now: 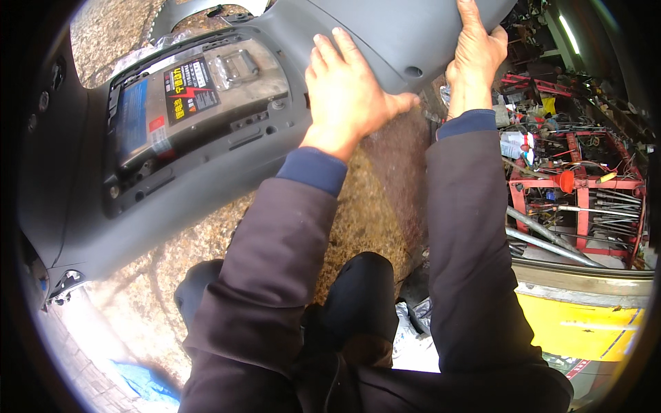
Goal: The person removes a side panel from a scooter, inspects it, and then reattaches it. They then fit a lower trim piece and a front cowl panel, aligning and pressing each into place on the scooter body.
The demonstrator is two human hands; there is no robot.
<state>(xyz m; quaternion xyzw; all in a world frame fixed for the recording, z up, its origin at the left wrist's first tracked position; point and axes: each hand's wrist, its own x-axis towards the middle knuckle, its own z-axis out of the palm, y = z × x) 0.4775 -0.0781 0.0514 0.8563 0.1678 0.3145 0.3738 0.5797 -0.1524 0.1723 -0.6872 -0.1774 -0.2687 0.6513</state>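
Note:
A large smooth grey plastic vehicle body (206, 199) lies across the far left, with a boxy battery (237, 82) set in its open compartment. At its right end is a curved grey panel (399, 34) with a small round hole near the lower edge. My left hand (344, 89) rests on the grey plastic beside that panel, fingers stretched and thumb out to the right. My right hand (477, 58) grips the panel's right edge, thumb on the outer face and the other fingers curled behind the edge, partly hidden.
Rough stone-like ground (358, 206) lies under the body and around my knees. To the right stands a red metal rack (582, 199) crowded with tools and rods, plus metal pipes (551, 237). A yellow panel (578, 327) is at lower right, a blue sheet (144, 382) at lower left.

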